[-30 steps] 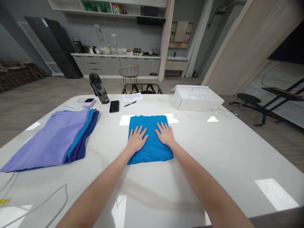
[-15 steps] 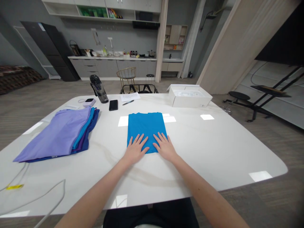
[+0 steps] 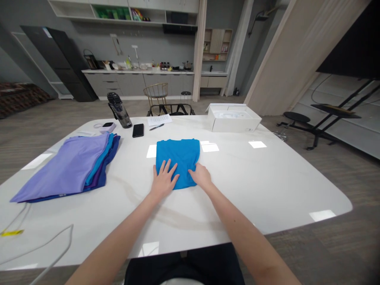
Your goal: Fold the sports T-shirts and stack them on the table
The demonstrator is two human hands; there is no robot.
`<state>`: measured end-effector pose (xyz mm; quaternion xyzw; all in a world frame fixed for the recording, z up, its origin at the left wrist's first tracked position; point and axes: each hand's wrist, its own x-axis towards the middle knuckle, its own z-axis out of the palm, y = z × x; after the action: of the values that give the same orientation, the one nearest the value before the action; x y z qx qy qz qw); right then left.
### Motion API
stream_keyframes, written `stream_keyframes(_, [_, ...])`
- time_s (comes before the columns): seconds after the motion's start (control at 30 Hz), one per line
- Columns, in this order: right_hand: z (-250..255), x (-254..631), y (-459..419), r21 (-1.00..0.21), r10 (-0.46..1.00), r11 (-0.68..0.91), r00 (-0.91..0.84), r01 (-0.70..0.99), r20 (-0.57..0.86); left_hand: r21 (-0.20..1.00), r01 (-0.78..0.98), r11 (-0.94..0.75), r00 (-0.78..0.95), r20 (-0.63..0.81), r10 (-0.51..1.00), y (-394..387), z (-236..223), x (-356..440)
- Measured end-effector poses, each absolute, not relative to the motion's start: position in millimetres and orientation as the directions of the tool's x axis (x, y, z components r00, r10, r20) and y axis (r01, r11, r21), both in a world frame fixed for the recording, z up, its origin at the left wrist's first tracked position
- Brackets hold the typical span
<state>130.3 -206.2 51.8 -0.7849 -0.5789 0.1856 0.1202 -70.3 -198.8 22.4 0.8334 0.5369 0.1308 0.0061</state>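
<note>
A folded bright blue shirt lies flat in the middle of the white table. My left hand rests on its near left part, fingers spread and flat. At the shirt's near right corner my right hand has its fingers curled on the cloth's edge, where the fabric bunches a little. How much cloth sits inside those fingers is hidden.
A stack of folded shirts, lilac on top, lies at the left. Behind are a dark bottle, a black phone, a paper with a pen and an open white box. Cables run along the near left.
Both hands slid toward me from the shirt's middle to its near edge. My right hand went from flat and spread to curled on the near right corner. The view pulled back from the table.
</note>
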Motion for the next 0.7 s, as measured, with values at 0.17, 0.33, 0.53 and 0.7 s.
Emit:
stream_keyframes(0.17, [47.5,146.0,-202.8,-0.419,0.951,-0.305,0.293,0.855,-0.095,0.149,0.867,-0.475,0.455,0.151,0.878,-193.8,21.4,-54.2])
stream_keyframes(0.33, [43.7,201.3,-201.0,-0.377,0.92,-0.377,0.388,0.846,-0.049,0.198,0.867,-0.458,0.44,0.129,0.889,-181.5,14.8,7.9])
stream_keyframes(0.53, [39.0,300.9,-214.5,-0.326,0.843,-0.506,0.538,0.799,0.009,0.269,0.831,-0.487,0.464,0.148,0.873,-183.8,10.2,127.6])
stream_keyframes(0.7, [34.3,394.1,-239.1,-0.279,0.765,-0.606,0.642,0.745,0.053,0.339,0.758,-0.557,0.543,0.145,0.827,-194.0,7.0,225.4])
